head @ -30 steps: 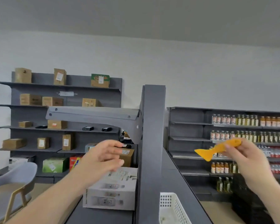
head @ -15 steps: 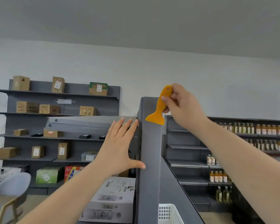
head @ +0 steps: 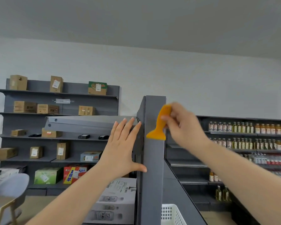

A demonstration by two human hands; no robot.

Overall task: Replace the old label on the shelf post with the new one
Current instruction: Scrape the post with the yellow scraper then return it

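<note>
Shelf post, grey, before stocked wall shelves.

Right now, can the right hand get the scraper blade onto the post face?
Probably yes. The right hand holds the orange scraper with its blade already at the shelf post face; the left hand braces the post's left side, clear of it.

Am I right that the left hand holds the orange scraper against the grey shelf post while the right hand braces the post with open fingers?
Not quite: the hands are swapped. In the head view, the right hand holds the orange scraper against the grey shelf post, while the left hand braces it with open fingers.
</note>
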